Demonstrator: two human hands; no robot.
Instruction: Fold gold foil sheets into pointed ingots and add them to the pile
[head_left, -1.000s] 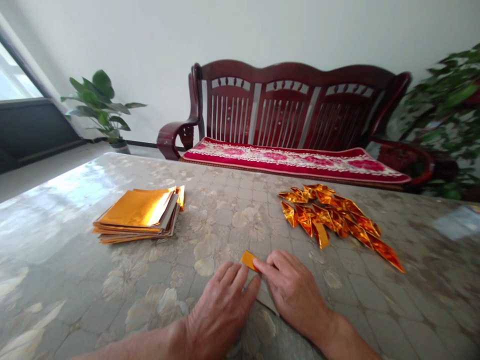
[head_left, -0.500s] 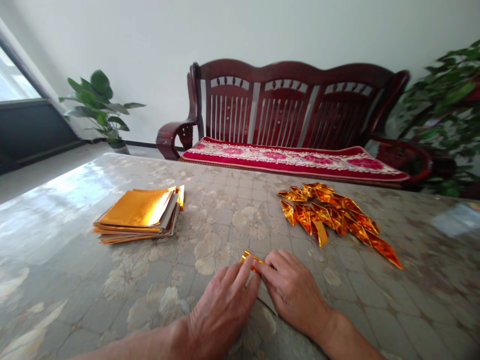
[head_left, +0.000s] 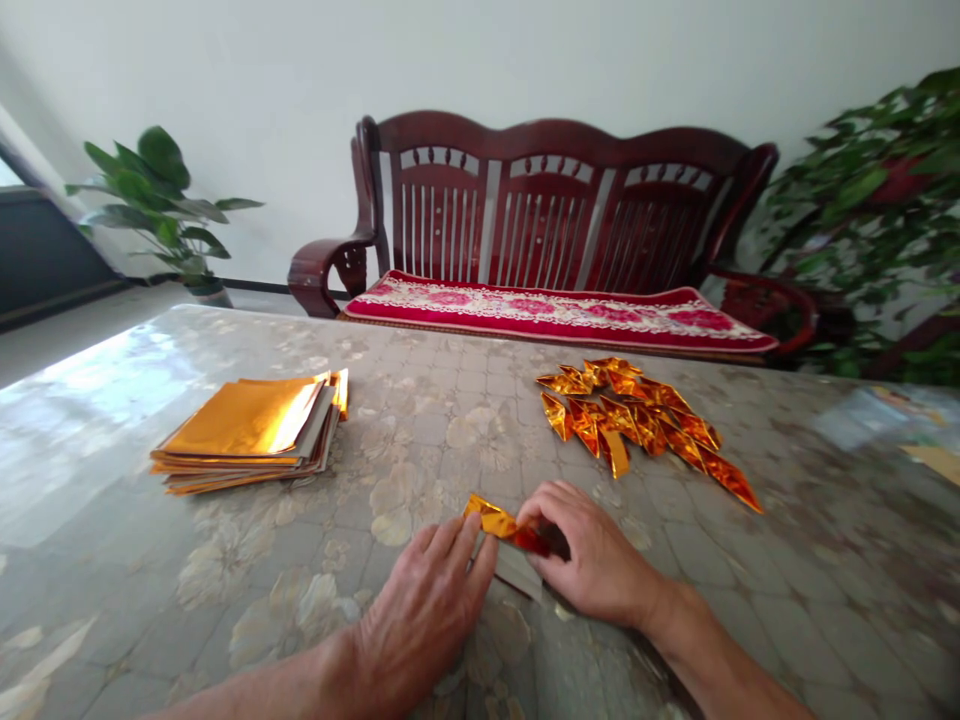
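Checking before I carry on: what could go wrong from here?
The left hand and right hand are both at the narrow gold foil piece; uneven pressure might crease or skew it.

The stack of gold sheets has uneven edges, so a bump could spread it.

The folded foil pieces lie close together beyond the right hand, so a stray sweep might scatter or dent them.

A gold paper (head_left: 493,519) is touched by the left hand (head_left: 426,605) and pinched by the right hand (head_left: 600,555) — gold shapes (head_left: 647,430) and a paper pile (head_left: 240,420) are laid nearby.
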